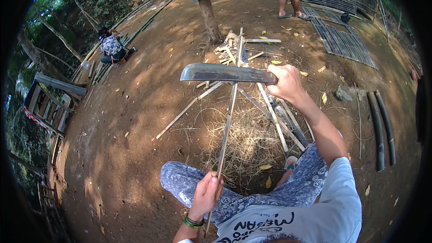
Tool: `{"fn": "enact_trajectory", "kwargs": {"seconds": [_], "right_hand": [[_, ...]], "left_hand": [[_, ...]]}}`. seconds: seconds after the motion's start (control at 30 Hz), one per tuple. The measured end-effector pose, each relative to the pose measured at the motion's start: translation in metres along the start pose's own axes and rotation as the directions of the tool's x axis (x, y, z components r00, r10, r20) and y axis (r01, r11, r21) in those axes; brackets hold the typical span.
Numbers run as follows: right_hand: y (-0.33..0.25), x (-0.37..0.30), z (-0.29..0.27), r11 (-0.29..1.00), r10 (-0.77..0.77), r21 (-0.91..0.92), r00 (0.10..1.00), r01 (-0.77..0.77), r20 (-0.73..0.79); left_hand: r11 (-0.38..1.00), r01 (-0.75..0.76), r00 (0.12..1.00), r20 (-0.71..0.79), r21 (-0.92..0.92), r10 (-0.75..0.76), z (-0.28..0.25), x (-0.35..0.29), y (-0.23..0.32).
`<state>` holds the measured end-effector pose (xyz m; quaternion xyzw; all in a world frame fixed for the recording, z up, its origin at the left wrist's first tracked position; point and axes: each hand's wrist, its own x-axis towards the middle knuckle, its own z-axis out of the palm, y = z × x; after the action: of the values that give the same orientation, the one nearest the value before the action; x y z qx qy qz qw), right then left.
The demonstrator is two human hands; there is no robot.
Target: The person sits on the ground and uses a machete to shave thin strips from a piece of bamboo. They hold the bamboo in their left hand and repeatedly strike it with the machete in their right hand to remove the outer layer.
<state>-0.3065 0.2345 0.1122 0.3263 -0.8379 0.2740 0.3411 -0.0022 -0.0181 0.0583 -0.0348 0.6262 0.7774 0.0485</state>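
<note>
"Bamboo strip (226,139): one, long and thin, slanting from beside the person's lap up over the dry shavings (249,141). Grip?"

"Left hand (208,193) closed round its lower part, thumb and fingers together. Right hand (285,82) clamped on one end of a single broad blade (216,72)."

"Blade against strip?"

"Crosses over the upper part. Whether they touch, I can't tell from here."

"Other counts?"

"Two dark poles (377,130), side by side on the soil, right. One slatted panel (339,40) lying flat, upper right. Two other people: a low-down person (112,47) far left, a standing person (292,0) near the panel."

"Anything in the way?"

"Blade hides a short stretch of the strip. Behind both, loose strips (231,56) overlap too much to count, heaped by one tree trunk (209,22). One sandalled foot (290,164) sits at the shavings' right edge. Yellow leaves (265,167) scattered about."
</note>
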Motion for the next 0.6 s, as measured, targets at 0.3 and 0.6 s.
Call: {"fn": "enact_trajectory", "kwargs": {"seconds": [0.3,0.6], "right_hand": [[0.105,0.026,-0.014,0.849,0.516,-0.074,0.852,-0.523,-0.094],[-0.035,-0.012,0.003,0.353,0.432,0.692,0.766,-0.629,0.476]], "left_hand": [[0.995,0.083,0.994,0.071,-0.061,-0.079,-0.02,-0.045,-0.017],[0.879,-0.437,0.84,-0.265,0.188,0.474,-0.019,0.086,0.039]]}}
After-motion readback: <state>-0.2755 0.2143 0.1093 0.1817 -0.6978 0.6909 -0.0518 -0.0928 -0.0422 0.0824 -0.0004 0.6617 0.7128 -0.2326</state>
